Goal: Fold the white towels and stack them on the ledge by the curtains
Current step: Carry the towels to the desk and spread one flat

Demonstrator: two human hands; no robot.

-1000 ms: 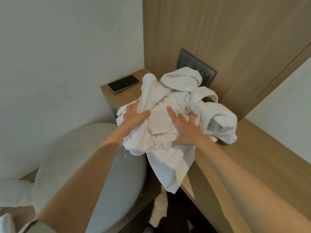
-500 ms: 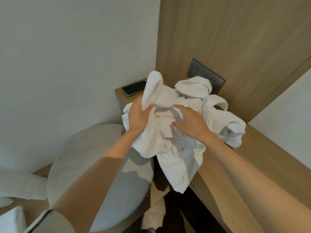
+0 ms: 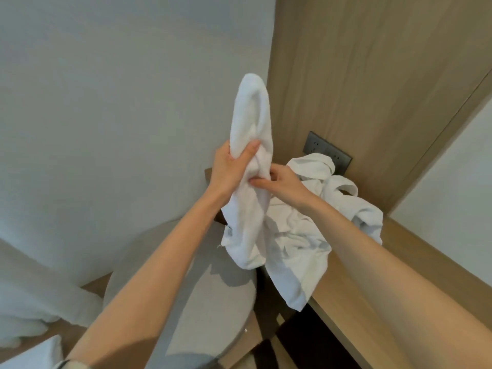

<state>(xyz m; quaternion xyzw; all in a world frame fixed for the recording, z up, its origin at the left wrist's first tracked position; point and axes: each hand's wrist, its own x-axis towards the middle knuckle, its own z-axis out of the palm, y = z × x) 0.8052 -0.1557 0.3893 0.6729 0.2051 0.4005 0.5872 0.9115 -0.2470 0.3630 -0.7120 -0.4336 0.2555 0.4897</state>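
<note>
Wood-grain desk top (image 3: 404, 265) on the right carries the crumpled white towel heap (image 3: 300, 235); left hand (image 3: 226, 174) fist-grips one white terry towel (image 3: 250, 121) above it, right hand (image 3: 285, 185) pinches its bunched middle, so best walk fingers to two corners and shake flat.

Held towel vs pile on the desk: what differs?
The lifted towel is aloft, gripped by the left hand and pinched by the right hand; the towel pile lies on the desk. The lifted towel hangs long and narrow; the towel pile sprawls crumpled, one end over the edge. Both white, unfolded.
</note>
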